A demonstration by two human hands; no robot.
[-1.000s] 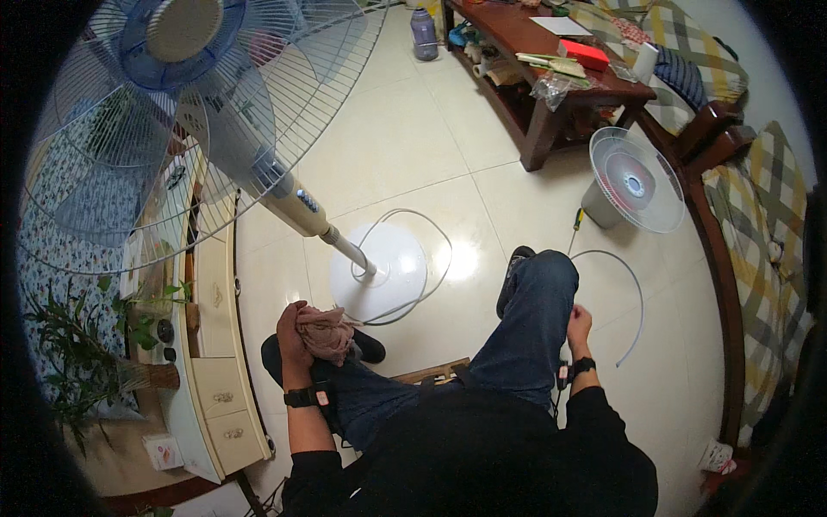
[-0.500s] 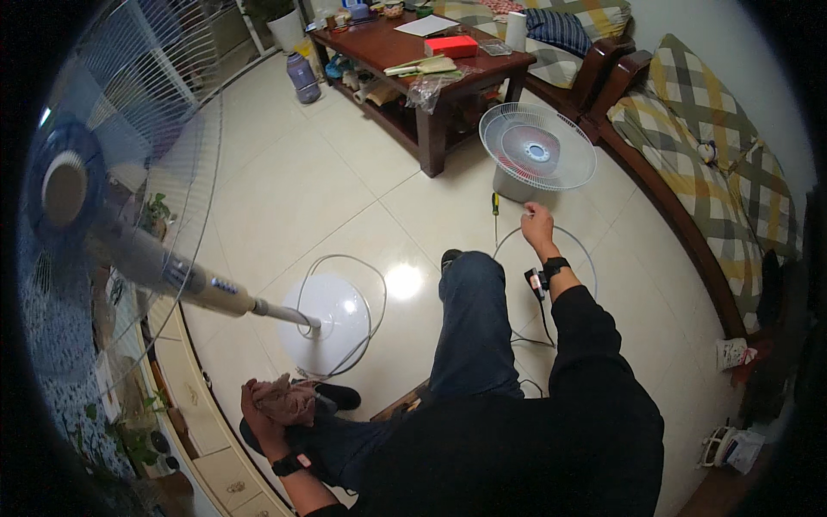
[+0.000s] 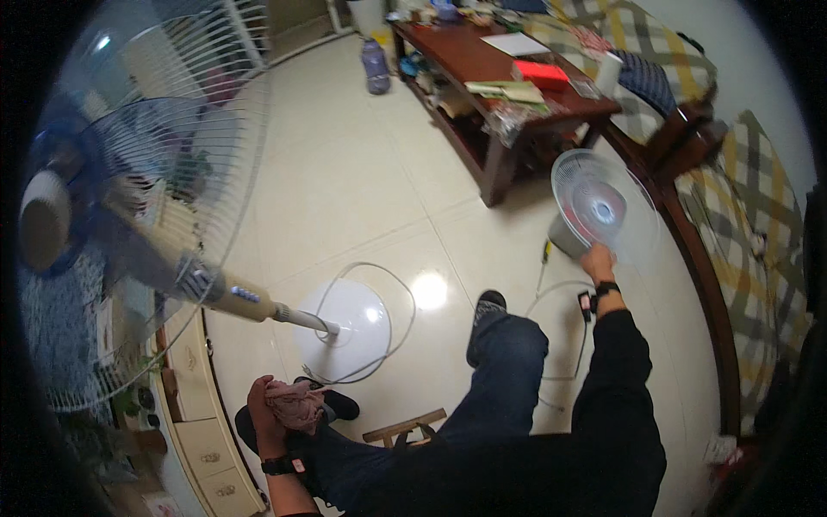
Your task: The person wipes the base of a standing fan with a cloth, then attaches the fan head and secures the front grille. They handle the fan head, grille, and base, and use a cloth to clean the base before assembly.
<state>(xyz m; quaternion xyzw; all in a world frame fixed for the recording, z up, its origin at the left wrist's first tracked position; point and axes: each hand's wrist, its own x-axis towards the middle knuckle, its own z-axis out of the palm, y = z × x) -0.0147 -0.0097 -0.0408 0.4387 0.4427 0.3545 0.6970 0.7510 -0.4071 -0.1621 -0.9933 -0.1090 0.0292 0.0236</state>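
Bin point(image 3: 563, 238) beneath fan guard point(image 3: 575, 183), right hand point(image 3: 599, 263) at guard's edge

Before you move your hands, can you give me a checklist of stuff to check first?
1. Left hand holding the pink cloth: ok.
2. Right hand at the rim of the round fan cover: ok.
3. Firm grip on that cover: cannot tell; the fingers are too small and blurred.
4. White fan base flat on the floor: ok.
5. Cord tidied: not ok; it loops loosely around the base.
6. Screwdriver put away: not ok; it's beside the grey bin.
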